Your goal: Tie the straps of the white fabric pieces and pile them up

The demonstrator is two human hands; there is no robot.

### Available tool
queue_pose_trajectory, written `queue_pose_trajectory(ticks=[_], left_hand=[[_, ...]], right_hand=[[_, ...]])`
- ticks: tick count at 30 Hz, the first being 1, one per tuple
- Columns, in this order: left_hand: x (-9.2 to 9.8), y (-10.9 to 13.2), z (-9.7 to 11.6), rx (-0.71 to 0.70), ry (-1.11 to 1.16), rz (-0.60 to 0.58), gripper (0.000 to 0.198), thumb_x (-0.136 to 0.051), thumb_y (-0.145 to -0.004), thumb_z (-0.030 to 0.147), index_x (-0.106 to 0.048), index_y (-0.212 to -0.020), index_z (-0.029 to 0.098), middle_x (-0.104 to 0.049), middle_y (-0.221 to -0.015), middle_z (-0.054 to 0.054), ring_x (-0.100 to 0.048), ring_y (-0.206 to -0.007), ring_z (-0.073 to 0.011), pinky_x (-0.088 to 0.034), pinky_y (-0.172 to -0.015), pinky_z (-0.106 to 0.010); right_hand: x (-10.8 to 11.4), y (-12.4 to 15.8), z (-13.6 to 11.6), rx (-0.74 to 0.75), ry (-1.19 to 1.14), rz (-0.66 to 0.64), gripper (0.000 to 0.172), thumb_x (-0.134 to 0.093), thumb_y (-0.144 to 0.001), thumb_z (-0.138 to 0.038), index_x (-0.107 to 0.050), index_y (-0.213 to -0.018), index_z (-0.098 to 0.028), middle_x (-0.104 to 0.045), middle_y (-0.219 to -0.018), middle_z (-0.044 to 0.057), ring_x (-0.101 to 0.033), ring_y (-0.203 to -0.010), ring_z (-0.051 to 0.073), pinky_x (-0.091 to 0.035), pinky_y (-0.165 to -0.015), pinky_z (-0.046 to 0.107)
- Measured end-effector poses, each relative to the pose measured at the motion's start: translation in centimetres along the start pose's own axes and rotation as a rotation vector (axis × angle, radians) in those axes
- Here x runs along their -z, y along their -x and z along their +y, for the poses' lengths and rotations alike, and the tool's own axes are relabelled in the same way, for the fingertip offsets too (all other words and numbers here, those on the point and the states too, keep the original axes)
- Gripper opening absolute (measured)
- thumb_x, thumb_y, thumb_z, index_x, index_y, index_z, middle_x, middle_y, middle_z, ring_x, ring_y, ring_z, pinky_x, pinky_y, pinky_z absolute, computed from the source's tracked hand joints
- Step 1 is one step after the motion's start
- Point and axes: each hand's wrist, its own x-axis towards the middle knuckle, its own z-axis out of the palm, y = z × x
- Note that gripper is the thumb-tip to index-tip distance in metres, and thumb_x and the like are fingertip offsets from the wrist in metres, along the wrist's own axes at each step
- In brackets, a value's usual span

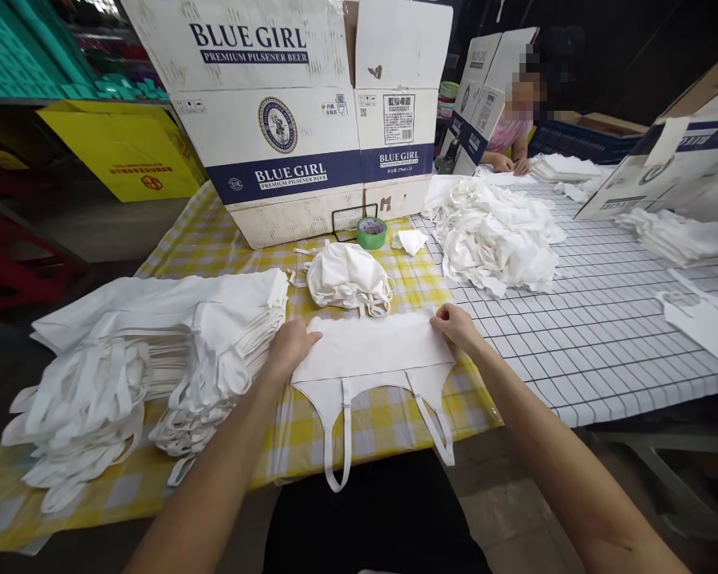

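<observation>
A white camisole top (374, 347) with thin shoulder straps lies flat in front of me on the yellow checked tablecloth. Its straps point toward me and hang over the table's edge. My left hand (293, 348) is closed at the top's upper left side, thumb on the fabric and the other fingers mostly hidden. At the upper right corner, my right hand (456, 325) pinches the hem between thumb and fingers. Just beyond the top sits a bunched heap of white strapped garments (348, 277). Left of my left hand rises a neat stack of white tops (215, 307), straps drooping toward me.
Behind stands a large beer carton (311, 127), with green tape (372, 233) at its foot. A loose white pile (494, 231) lies on the grid-patterned cloth (526, 343) at right. Farther back, a person (511, 139) sits beside another carton (482, 92). A yellow bag (125, 151) stands left.
</observation>
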Motion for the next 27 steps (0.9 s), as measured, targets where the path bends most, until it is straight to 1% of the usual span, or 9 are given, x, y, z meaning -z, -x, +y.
queue_pose_trajectory(ticks=[3,6,9,12,14,16,19,22,27], left_hand=[[-0.5,0.4,0.1,-0.005,0.022,0.090,0.025,-0.049,-0.080,0.038,-0.059,-0.090,0.018,-0.064,-0.092,-0.011,-0.059,-0.090,-0.0278,-0.044,-0.074,-0.035],[-1.1,1.9,0.6,-0.023,0.100,0.293,0.021,-0.050,-0.080,0.028,-0.053,-0.099,0.018,-0.060,-0.098,-0.009,-0.057,-0.092,-0.0237,-0.045,-0.076,-0.033],[-1.1,4.9,0.7,-0.204,0.210,0.393,0.024,-0.047,-0.080,0.018,-0.050,-0.103,0.019,-0.054,-0.101,-0.007,-0.054,-0.093,-0.0202,-0.044,-0.080,-0.032],[-1.0,8.3,0.5,-0.489,0.290,0.212,0.022,-0.044,-0.081,0.014,-0.053,-0.101,0.022,-0.052,-0.098,-0.004,-0.051,-0.093,-0.0178,-0.043,-0.083,-0.031],[-1.0,9.9,0.5,-0.658,0.320,0.034,0.024,-0.044,-0.082,0.013,-0.055,-0.101,0.024,-0.052,-0.099,-0.003,-0.051,-0.094,-0.0162,-0.043,-0.083,-0.029],[-1.2,10.7,0.7,-0.761,0.331,-0.080,0.027,-0.043,-0.083,0.012,-0.057,-0.103,0.026,-0.051,-0.101,-0.002,-0.050,-0.094,-0.0150,-0.043,-0.082,-0.027],[-1.5,10.4,1.1,-0.816,0.319,-0.131,0.026,-0.044,-0.084,0.013,-0.059,-0.101,0.025,-0.052,-0.099,-0.003,-0.050,-0.093,-0.0145,-0.043,-0.082,-0.027],[-1.8,9.5,1.4,-0.842,0.284,-0.162,0.020,-0.046,-0.084,0.015,-0.061,-0.095,0.023,-0.052,-0.096,-0.002,-0.050,-0.091,-0.0145,-0.043,-0.081,-0.027],[-2.0,8.7,1.8,-0.850,0.262,-0.179,0.018,-0.045,-0.087,0.021,-0.062,-0.090,0.021,-0.051,-0.094,-0.003,-0.050,-0.086,-0.0141,-0.043,-0.078,-0.027]], right_hand=[[-0.1,0.2,0.0,0.033,-0.018,0.045,0.009,-0.054,-0.067,-0.026,-0.048,-0.064,-0.020,-0.054,-0.060,-0.002,-0.047,-0.054,0.012,-0.034,-0.049,0.023],[0.1,1.0,-0.1,0.052,-0.029,0.101,0.008,-0.052,-0.070,-0.027,-0.050,-0.071,-0.019,-0.055,-0.067,-0.001,-0.049,-0.059,0.013,-0.036,-0.055,0.025],[0.5,3.4,-0.6,0.097,-0.038,0.184,0.013,-0.050,-0.074,-0.028,-0.051,-0.084,-0.019,-0.057,-0.077,0.001,-0.050,-0.065,0.014,-0.037,-0.061,0.027],[0.0,7.8,-1.4,0.201,-0.066,0.180,0.012,-0.046,-0.081,-0.029,-0.051,-0.086,-0.020,-0.057,-0.074,0.001,-0.049,-0.064,0.014,-0.036,-0.059,0.026],[-1.1,11.5,-2.2,0.266,-0.096,0.076,0.011,-0.043,-0.084,-0.028,-0.051,-0.083,-0.020,-0.056,-0.071,0.000,-0.049,-0.061,0.014,-0.035,-0.056,0.026],[-2.8,15.1,-3.2,0.325,-0.086,-0.025,0.011,-0.042,-0.085,-0.025,-0.052,-0.081,-0.021,-0.056,-0.070,0.000,-0.049,-0.062,0.014,-0.035,-0.060,0.027],[-5.8,19.1,-4.7,0.401,0.028,-0.100,0.012,-0.045,-0.084,-0.023,-0.051,-0.075,-0.021,-0.058,-0.072,0.000,-0.050,-0.069,0.017,-0.033,-0.070,0.032],[-8.2,20.9,-6.2,0.398,0.150,-0.092,0.011,-0.051,-0.082,-0.030,-0.052,-0.076,-0.021,-0.058,-0.078,0.003,-0.050,-0.076,0.021,-0.031,-0.070,0.035],[-10.3,20.5,-7.9,0.358,0.321,-0.022,0.026,-0.060,-0.074,-0.041,-0.053,-0.088,-0.020,-0.056,-0.087,0.008,-0.047,-0.082,0.026,-0.031,-0.073,0.039]])
